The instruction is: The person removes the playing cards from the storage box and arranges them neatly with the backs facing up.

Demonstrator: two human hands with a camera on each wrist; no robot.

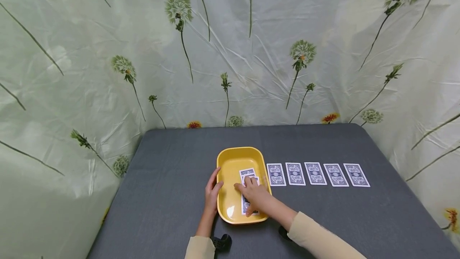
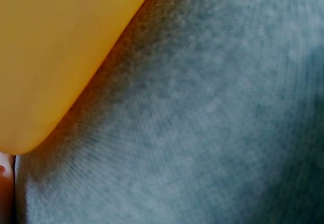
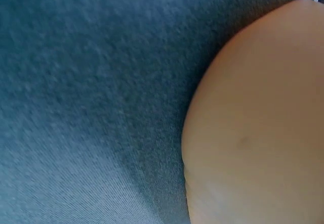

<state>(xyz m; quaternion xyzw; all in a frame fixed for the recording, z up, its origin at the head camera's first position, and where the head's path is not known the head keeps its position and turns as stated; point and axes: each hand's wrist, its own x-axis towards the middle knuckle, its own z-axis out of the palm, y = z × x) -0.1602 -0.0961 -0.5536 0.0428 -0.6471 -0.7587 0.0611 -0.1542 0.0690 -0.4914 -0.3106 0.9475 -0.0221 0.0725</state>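
Observation:
A yellow tray [image 1: 229,203] stands on the table, and several face-down playing cards [image 1: 246,172] with patterned blue backs lie inside it. At the tray's left side, my left hand [image 1: 212,193] grips the edge, thumb at the rim and fingers along the outer wall. My right hand [image 1: 256,195] reaches in over the cards with its fingers spread, touching them and covering part of them. Whether a card lies between its fingers is hidden. The left wrist view holds the blurred tray wall [image 2: 55,47]; the right wrist view has only bare skin and cloth.
Right of the tray, a row of several face-down cards [image 1: 295,174] lies spaced apart on the dark grey table [image 1: 172,171]. A floral curtain [image 1: 258,79] hangs behind the table and along its sides. A black wrist device [image 1: 223,242] sits by the left sleeve.

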